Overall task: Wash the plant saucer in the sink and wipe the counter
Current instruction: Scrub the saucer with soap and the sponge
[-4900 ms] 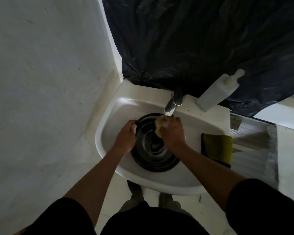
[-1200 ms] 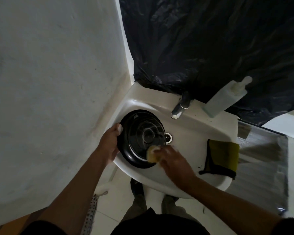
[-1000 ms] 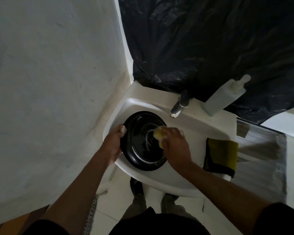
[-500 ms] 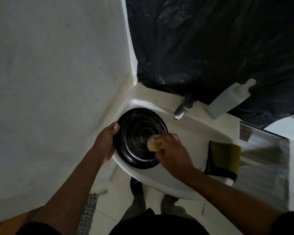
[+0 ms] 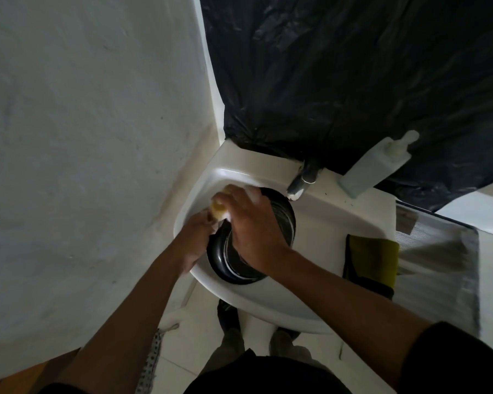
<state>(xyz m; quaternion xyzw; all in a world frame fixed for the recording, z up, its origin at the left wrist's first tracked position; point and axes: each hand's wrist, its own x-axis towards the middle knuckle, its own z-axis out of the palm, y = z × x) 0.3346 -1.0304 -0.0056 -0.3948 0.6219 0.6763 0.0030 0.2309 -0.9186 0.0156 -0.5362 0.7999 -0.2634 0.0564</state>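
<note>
A round black plant saucer (image 5: pixel 282 220) stands tilted inside the white sink (image 5: pixel 333 223). My left hand (image 5: pixel 195 240) grips the saucer's left rim. My right hand (image 5: pixel 251 226) reaches across the saucer and is closed on a yellow sponge (image 5: pixel 218 210), which presses against the saucer's upper-left edge with some white foam around it. Much of the saucer's inside is hidden under my right hand.
The tap (image 5: pixel 302 182) hangs over the sink's back edge. A white pump bottle (image 5: pixel 379 166) stands on the sink's back right corner. A yellow-green cloth (image 5: pixel 373 258) lies on the sink's right rim. Black plastic sheeting (image 5: pixel 353 66) covers the back wall; a white wall (image 5: pixel 83 123) is close on the left.
My right hand has moved the sponge from the saucer's centre up and left to its upper-left rim. My left hand has kept its hold on the rim.
</note>
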